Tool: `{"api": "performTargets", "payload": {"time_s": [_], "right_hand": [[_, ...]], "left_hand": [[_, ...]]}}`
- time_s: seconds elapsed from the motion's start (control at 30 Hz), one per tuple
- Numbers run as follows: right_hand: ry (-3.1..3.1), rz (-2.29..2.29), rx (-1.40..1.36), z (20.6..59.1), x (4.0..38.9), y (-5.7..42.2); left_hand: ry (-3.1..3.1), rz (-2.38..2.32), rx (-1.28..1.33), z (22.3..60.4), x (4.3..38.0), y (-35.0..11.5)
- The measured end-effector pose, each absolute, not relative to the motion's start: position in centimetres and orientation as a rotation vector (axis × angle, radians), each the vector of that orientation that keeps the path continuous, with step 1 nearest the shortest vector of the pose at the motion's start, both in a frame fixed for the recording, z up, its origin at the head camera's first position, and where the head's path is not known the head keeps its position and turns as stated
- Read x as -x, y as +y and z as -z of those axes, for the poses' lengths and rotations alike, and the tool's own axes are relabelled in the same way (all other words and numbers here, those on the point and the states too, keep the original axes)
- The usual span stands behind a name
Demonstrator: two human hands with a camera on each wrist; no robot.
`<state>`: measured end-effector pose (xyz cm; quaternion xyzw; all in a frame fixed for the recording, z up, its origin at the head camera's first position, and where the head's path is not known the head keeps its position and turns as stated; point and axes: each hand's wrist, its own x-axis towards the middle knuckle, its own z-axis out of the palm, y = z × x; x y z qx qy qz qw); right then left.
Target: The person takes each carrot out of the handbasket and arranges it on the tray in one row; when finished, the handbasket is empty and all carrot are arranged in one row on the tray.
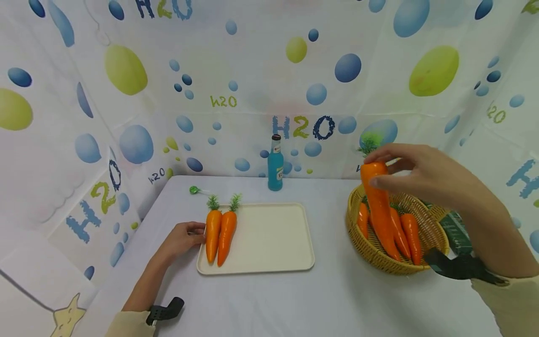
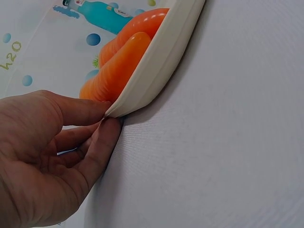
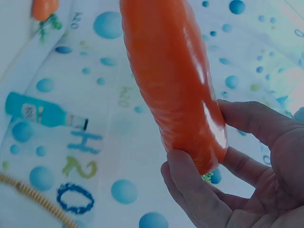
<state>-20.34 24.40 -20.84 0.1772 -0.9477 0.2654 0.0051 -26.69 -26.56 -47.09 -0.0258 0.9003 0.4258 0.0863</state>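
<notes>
Pinching the left rim of the tray, the left hand had a narrow grip, with thumb and fingers close together. Two carrots lay side by side on the left part of this tray, with their green tops reaching past its far rim. Just behind them, a small green thing lay on the table. Farther right, behind the tray, a blue bottle stood upright. Well apart to the right was the basket, which contained several other carrots. Over it, the right hand held one big carrot by its thick end, between thumb and fingers. This carrot pointed steeply downward; whether its tip touched the others, I could not tell.
</notes>
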Motion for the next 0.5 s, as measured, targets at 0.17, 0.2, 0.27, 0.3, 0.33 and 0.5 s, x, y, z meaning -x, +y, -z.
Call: {"api": "performTargets", "payload": {"time_s": [0.17, 0.2, 0.27, 0.3, 0.33, 0.5], "right_hand": [[-2.916, -1.029, -0.617, 19.8, 22.0, 20.9], [-2.906, -1.062, -0.629, 19.7, 22.4, 20.2], [-2.881, -1.139, -0.671, 19.8, 23.4, 18.6], [-2.876, -1.185, -0.686, 20.0, 24.0, 17.7], [-2.866, -1.231, -0.703, 20.2, 24.5, 16.9], [-2.85, -1.41, -0.753, 22.4, 27.2, 12.7]], "left_hand": [[2.678, -1.272, 0.079, 47.0, 26.5, -26.6], [2.681, -1.272, 0.078, 47.0, 26.4, -26.6], [2.686, -1.272, 0.078, 46.9, 26.3, -26.6], [2.688, -1.274, 0.079, 46.9, 26.3, -26.6], [2.695, -1.276, 0.078, 46.9, 26.3, -26.6], [2.706, -1.288, 0.065, 47.1, 26.4, -26.6]]}}
